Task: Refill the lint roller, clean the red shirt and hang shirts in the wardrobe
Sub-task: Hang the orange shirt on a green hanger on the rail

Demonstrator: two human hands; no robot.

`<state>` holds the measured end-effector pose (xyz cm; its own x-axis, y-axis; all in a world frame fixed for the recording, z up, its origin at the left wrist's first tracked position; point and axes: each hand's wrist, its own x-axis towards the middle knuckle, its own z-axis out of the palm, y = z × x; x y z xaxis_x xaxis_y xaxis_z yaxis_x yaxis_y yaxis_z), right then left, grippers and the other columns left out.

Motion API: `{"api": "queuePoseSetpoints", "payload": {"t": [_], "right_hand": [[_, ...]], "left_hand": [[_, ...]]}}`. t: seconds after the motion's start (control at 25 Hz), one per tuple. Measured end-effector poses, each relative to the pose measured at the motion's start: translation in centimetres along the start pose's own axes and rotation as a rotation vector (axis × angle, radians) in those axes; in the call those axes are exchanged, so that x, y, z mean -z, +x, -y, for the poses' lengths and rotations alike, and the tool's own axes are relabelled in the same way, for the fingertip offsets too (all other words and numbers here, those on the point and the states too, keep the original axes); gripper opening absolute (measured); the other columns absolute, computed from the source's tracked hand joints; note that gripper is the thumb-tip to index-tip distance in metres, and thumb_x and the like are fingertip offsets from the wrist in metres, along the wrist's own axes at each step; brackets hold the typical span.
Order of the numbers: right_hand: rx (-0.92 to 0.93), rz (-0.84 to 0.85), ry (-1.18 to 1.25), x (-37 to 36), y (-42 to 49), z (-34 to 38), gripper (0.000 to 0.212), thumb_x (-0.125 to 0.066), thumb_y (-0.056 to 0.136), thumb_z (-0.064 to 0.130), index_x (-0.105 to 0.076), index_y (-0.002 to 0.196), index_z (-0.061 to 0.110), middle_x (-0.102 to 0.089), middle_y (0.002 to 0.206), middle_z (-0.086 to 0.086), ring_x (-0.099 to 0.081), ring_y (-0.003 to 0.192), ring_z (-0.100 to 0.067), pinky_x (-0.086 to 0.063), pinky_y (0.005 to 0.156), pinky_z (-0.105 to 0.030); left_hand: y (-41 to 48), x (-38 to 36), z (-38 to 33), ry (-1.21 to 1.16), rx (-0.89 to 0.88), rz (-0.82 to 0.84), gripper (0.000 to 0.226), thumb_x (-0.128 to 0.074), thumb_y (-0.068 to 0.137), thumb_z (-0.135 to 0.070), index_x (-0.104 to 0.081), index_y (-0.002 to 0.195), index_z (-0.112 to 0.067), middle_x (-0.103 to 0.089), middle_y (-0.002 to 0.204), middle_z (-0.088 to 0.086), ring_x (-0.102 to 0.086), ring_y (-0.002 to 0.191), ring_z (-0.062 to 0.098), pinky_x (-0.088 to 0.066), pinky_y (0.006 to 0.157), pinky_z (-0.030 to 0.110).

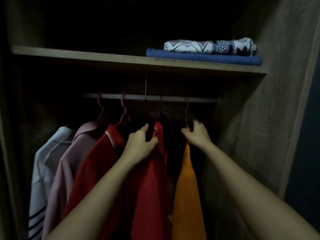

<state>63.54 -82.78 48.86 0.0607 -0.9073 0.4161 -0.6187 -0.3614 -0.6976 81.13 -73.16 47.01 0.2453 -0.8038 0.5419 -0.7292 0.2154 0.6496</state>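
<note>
Inside a dim wardrobe, several shirts hang from a metal rail (138,97). My left hand (141,142) grips the shoulder of a red shirt (152,184) on a dark hanger. My right hand (197,131) holds the top of an orange shirt (187,191) by its yellowish hanger, whose hook is over the rail. Another red shirt (97,163) with a white-trimmed collar hangs left of my left hand on a pink hanger. No lint roller is in view.
A pale pink shirt (69,161) and a light blue striped shirt (43,170) hang at the far left. The shelf (86,57) above carries a folded blue cloth (204,58) with a patterned white one (209,46) on top. The wardrobe's side wall (270,110) stands close on the right.
</note>
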Motion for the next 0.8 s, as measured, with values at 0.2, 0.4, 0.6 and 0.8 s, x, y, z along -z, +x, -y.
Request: {"api": "queuePoseSetpoints", "payload": {"t": [0.2,0.4,0.6,0.8], "right_hand": [[0.510,-0.227,0.030,-4.2,-11.3,1.0,0.043,-0.055,0.085,0.022,-0.049,0.126,0.009,-0.050,0.127,-0.007,-0.045,0.120,-0.018,-0.031,0.101,-0.022],[0.634,0.091,0.045,-17.0,-27.0,-1.6,0.040,-0.051,0.084,0.025,-0.052,0.121,0.012,-0.058,0.121,-0.007,-0.044,0.118,-0.014,-0.031,0.107,-0.034],[0.687,0.427,-0.127,-29.1,-38.1,-1.3,0.046,-0.049,0.080,0.040,-0.059,0.116,0.014,-0.065,0.116,-0.002,-0.057,0.112,-0.015,-0.042,0.103,-0.030],[0.842,0.644,-0.533,-36.8,-39.2,1.8,0.060,-0.066,0.062,0.051,-0.069,0.107,0.012,-0.071,0.106,-0.002,-0.065,0.103,-0.017,-0.034,0.102,-0.033]], "left_hand": [[-8.1,4.0,3.9,0.143,-0.191,-0.218,0.053,-0.057,0.090,-0.014,-0.042,0.139,-0.002,-0.058,0.128,0.022,-0.056,0.120,0.031,-0.032,0.095,0.016],[-19.3,7.5,14.5,0.357,-0.252,-0.222,0.051,-0.045,0.092,-0.019,-0.040,0.137,0.004,-0.045,0.141,0.013,-0.035,0.135,0.020,-0.023,0.109,0.016],[-25.4,13.4,23.2,0.584,-0.242,-0.215,0.051,-0.042,0.092,-0.015,-0.034,0.138,0.004,-0.039,0.144,0.021,-0.030,0.137,0.027,-0.025,0.113,0.032],[-23.4,18.5,28.1,0.948,-0.379,-0.013,0.058,-0.039,0.088,-0.024,-0.029,0.141,-0.005,-0.040,0.146,0.018,-0.026,0.138,0.026,-0.024,0.108,0.038]]}}
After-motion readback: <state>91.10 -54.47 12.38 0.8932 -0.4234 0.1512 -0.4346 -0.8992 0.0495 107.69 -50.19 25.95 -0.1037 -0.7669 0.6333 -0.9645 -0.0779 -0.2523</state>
